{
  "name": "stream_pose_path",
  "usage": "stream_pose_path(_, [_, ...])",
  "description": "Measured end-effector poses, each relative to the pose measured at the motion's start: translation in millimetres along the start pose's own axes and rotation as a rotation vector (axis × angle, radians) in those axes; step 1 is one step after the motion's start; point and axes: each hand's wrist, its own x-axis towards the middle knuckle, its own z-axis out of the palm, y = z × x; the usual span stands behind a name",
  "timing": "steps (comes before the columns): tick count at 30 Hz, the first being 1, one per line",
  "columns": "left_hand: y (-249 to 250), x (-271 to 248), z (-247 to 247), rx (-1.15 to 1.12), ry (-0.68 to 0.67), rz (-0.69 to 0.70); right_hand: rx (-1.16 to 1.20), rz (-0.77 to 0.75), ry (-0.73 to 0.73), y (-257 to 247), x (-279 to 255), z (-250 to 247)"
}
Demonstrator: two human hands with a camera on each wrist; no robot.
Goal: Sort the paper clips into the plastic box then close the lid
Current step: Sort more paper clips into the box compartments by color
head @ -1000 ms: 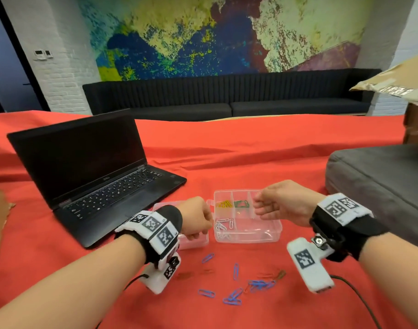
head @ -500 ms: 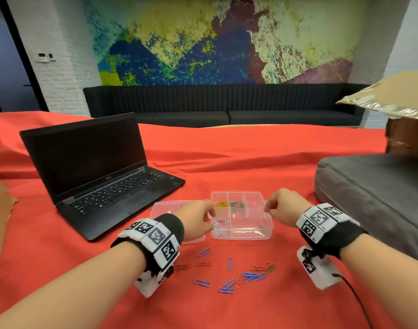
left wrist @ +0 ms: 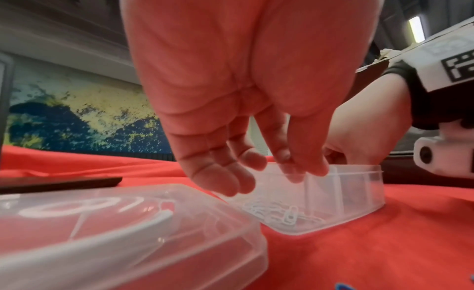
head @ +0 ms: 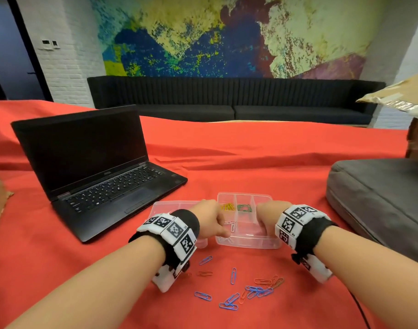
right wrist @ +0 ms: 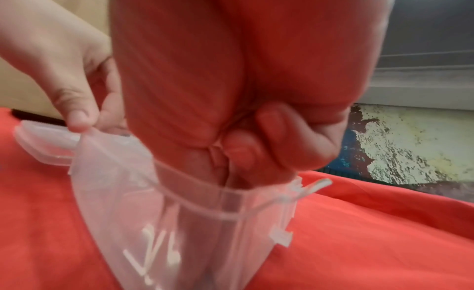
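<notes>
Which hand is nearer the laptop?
Left. The left hand is at the box's laptop-side edge; the right hand is over its far side from the laptop.

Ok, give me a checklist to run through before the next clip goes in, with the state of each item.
1. Plastic box open: ok; its lid lies flat to the left of it.
2. Colours kept apart: ok; yellow clips and green clips sit in separate back compartments, white clips in the front left one.
3. Left hand free: cannot tell; its thumb and forefinger meet over the rim, but what they pinch is hidden.
4. Right hand free: cannot tell; its fingers reach down into the box, blurred.
5. Loose clips left: not ok; blue clips and orange clips lie on the red cloth.
</notes>
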Motion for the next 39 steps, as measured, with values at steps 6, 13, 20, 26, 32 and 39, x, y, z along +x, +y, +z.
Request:
stream_pose_path(6, [-4, -2, 3, -0.097, 0.0, -0.023, -0.034, 0.03, 0.029, 0, 4, 4])
stream_pose_path(13, [-6, -2, 6, -0.14, 0.008, -0.046, 0.002, 0.015, -0.025, -2, 2, 4])
stream_pose_path(20, [-9, -3, 10, -0.211, -0.002, -0.08, -0.035, 0.057, -0.028, -7, 2, 2])
stream_pose_path(26, [-8, -1, 11, -0.198, -0.005, -0.088, 0.032, 0.031, -0.078, 5, -2, -1])
stream_pose_path(32, [-8, -1, 12, -0.2, 0.014, -0.07, -0.024, -0.01, -0.108, 3, 4, 0])
stream_pose_path(39, [-8, -2, 12, -0.2, 0.02, -0.076, -0.058, 0.001, -0.086, 2, 3, 1])
